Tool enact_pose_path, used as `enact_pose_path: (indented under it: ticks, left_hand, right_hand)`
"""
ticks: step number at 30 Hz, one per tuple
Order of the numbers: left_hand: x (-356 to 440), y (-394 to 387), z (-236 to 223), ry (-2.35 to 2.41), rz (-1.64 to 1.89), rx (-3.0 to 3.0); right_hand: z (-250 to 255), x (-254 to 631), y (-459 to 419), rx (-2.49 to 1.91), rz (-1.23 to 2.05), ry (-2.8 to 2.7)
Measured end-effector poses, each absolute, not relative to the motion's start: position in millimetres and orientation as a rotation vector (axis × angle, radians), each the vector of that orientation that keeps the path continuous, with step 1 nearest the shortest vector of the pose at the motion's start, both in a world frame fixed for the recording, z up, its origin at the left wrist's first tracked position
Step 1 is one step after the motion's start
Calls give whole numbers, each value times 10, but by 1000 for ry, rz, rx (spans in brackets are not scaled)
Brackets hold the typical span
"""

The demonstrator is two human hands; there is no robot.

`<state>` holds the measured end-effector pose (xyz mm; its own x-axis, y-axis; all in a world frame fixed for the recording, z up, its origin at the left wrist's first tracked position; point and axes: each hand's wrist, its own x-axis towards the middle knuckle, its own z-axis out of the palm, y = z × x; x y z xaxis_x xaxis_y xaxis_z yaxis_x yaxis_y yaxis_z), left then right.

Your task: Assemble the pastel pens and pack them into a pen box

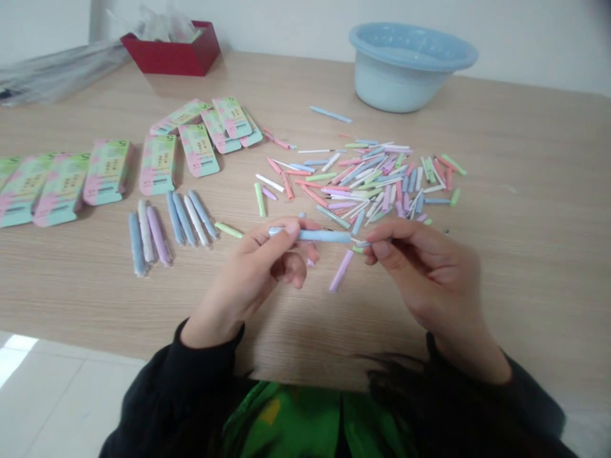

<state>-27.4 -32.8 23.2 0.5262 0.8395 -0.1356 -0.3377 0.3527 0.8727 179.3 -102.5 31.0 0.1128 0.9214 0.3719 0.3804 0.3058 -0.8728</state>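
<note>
My left hand (274,254) pinches a light blue pen-like tube (324,236) between thumb and fingers, level above the table. At the tube's right end, my right hand (424,270) has thumb and forefinger closed on a small, slim whitish-blue piece (361,243), mostly hidden by the fingertips. Whether that piece sits inside the tube or only touches it, I cannot tell. Just beyond both hands spreads a loose heap of pastel tubes and thin white sticks (367,175). A purple tube (341,272) lies below the held one.
To the left lie several pen-like sticks in clear wrap (162,235). Behind them are several pink-and-green boxes (157,164). A red box (172,57) with clear plastic bags and a light blue basin (405,76) stand at the back. Long clear plastic sleeves (62,71) lie far left.
</note>
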Motion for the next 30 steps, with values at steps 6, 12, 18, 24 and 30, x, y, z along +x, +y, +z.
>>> enact_pose_path:
  ticks: [6,12,18,24,30]
  left_hand:
    - [-271,-383,171,624,782,795]
    - [-275,-410,61,621,646,1218]
    - [-233,-409,40,588,657,1475]
    - [-210,-403,23,554,657,1446]
    - [-200,-400,24,506,681,1347]
  right_hand:
    - [255,1777,-1029,-1312,551,-1508]
    - [296,1771,-1031,-1291,514,-1599]
    - [253,1772,-995,-1236,704,-1383]
    - [220,1698,-956,-1118,543,-1556]
    - [195,1690,-957,-1098,596,-1704]
